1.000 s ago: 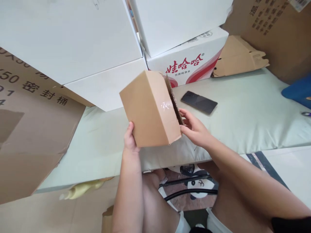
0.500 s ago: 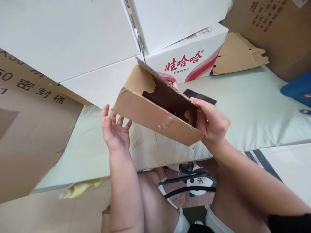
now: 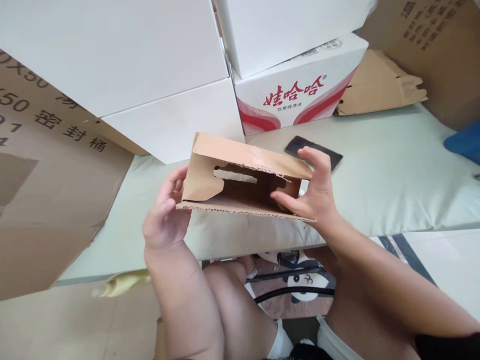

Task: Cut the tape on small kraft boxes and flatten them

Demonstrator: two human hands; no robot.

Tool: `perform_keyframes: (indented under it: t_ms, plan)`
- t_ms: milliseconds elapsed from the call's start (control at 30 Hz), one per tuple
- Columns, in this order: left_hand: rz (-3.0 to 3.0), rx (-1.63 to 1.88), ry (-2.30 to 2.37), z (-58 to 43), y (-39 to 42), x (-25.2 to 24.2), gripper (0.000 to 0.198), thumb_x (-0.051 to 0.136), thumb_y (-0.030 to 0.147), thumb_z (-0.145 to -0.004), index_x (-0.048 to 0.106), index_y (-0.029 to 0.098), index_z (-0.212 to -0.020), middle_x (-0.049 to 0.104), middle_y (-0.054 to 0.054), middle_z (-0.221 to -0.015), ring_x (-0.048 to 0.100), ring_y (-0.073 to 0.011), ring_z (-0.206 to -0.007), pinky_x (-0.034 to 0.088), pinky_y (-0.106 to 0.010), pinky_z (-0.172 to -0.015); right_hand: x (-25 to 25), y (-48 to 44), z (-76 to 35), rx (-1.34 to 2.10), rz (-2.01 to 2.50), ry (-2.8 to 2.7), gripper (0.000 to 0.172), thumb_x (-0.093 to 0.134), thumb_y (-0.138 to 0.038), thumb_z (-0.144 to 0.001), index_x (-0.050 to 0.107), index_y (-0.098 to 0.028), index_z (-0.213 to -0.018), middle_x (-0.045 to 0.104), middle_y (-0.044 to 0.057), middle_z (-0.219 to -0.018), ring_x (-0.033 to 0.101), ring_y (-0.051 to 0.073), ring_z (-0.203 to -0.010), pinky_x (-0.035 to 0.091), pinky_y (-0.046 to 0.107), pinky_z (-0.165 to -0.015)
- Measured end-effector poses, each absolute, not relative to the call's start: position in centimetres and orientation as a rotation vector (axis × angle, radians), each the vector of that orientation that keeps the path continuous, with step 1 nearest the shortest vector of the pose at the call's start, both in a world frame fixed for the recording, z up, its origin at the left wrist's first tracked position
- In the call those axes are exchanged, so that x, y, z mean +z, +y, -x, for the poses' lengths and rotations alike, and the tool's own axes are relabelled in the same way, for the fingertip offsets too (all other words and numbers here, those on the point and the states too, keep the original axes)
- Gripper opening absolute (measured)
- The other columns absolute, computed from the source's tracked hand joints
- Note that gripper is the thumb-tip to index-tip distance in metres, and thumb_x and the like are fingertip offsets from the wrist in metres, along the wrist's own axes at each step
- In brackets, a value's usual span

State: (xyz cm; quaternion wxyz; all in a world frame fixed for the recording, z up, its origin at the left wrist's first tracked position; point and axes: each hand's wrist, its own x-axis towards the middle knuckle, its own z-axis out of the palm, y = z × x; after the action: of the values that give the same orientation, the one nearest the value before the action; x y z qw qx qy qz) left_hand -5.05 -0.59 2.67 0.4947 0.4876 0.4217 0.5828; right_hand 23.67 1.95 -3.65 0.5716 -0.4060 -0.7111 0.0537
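Observation:
A small brown cardboard box [image 3: 232,150] is held in the air, tilted so that its open end faces me. Its inside looks bare, and a slot shows light through the far part. My left hand [image 3: 168,212] cups the box's left end, with its fingers partly hidden behind the panel. At the right end, my right hand [image 3: 318,192] straddles the corner, its thumb reaching into the opening and its index finger raised outside. The remaining right fingers are mostly hidden.
Behind the box stand white cartons [image 3: 161,55], one a printed white-and-red carton [image 3: 292,100]. A dark phone [image 3: 318,152] lies on the pale green cushion [image 3: 382,170]. A flattened brown carton [image 3: 382,82] lies back right; a large printed cardboard box [image 3: 45,200] stands left.
The box has turned over, and its opening now faces me more. My left hand has closed in on its left end. My right thumb has moved deeper inside, with the index finger lifted.

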Motion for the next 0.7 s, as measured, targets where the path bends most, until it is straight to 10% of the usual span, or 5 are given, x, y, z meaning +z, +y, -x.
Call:
perform_keyframes:
  t_ms: [133,700]
  plan:
    - [-1.162,1.487,1.077,4.3,-0.4,2.3,0.054,0.075,0.062,-0.069,0.071,0.027,-0.11,0.068,-0.008,-0.115,0.064,-0.0347,-0.115,0.058,-0.045,-0.089,-4.4,1.1,-22.7,0.424,1.27,-1.707,0.102,0.078,-0.061,-0.072,0.026,-0.03,-0.154,0.041,0.016,-0.148,0.047,0.037,-0.132,0.041,0.062,-0.11]
    - [-1.499,1.29,1.266,3.6,-0.6,0.3,0.099,0.097,0.035,-0.051,0.042,0.037,-0.133,0.049,-0.008,-0.14,0.051,-0.033,-0.132,0.047,-0.047,-0.107,-4.3,1.0,-23.1,0.532,1.198,-1.631,0.102,0.077,-0.028,-0.074,0.016,-0.03,-0.156,0.053,0.017,-0.145,0.065,0.031,-0.116,0.058,0.047,-0.09]
